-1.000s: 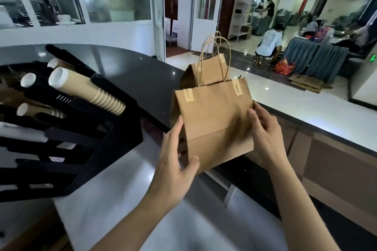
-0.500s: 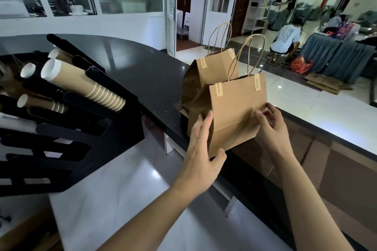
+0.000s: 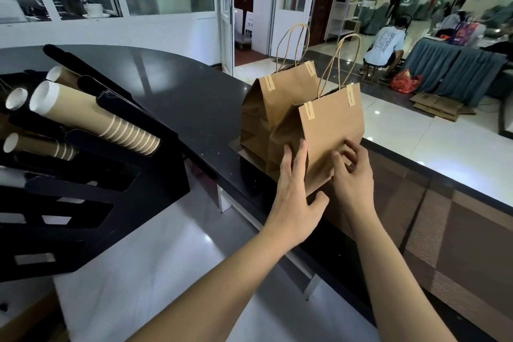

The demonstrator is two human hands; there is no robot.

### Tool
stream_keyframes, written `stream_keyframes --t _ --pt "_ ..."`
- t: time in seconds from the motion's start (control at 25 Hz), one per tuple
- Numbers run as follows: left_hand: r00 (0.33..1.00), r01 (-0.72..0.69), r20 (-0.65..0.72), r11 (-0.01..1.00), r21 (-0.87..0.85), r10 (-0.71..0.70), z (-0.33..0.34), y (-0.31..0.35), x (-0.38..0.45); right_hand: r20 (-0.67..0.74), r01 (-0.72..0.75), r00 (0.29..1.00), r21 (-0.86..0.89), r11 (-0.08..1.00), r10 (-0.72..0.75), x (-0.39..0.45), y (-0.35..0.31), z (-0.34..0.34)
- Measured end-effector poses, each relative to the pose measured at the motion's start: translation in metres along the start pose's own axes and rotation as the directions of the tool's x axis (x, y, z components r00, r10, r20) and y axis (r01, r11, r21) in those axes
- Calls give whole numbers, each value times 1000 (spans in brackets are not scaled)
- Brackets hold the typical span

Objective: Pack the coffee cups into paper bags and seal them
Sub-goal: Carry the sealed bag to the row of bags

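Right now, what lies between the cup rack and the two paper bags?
In the head view, only bare black counter lies between the cup rack and the two paper bags.

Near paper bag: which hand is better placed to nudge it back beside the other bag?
Probably the left hand: its straight fingers lie against the near paper bag at its front corner, while the right hand has curled fingertips on the front face.

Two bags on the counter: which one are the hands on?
The nearer paper bag, in front and to the right. Both the left hand and right hand touch its front face; the rear paper bag stands untouched behind it.
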State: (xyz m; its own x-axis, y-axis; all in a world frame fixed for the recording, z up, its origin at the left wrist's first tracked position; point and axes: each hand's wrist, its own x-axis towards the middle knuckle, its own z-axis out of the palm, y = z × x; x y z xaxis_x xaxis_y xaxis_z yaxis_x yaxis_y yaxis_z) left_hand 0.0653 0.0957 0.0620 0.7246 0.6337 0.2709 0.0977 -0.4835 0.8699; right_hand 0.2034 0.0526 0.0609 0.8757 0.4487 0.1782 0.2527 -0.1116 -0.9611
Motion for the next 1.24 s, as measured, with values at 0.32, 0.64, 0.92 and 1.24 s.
stream_keyframes --t 0.32,0.64,0.92,1.24 --pt "999 21 24 999 -36 -20 11 -1 28 99 -44 994 -49 998 48 10 10 5" --pt "999 31 32 998 -54 -29 16 -6 26 98 -48 994 -43 998 52 17 15 7" --pt "999 32 17 999 -28 -32 6 -20 22 80 -40 996 -96 995 48 0 15 -8" --pt "990 -21 138 999 -30 25 -2 -8 -15 13 -49 999 -131 990 51 -57 -2 -44"
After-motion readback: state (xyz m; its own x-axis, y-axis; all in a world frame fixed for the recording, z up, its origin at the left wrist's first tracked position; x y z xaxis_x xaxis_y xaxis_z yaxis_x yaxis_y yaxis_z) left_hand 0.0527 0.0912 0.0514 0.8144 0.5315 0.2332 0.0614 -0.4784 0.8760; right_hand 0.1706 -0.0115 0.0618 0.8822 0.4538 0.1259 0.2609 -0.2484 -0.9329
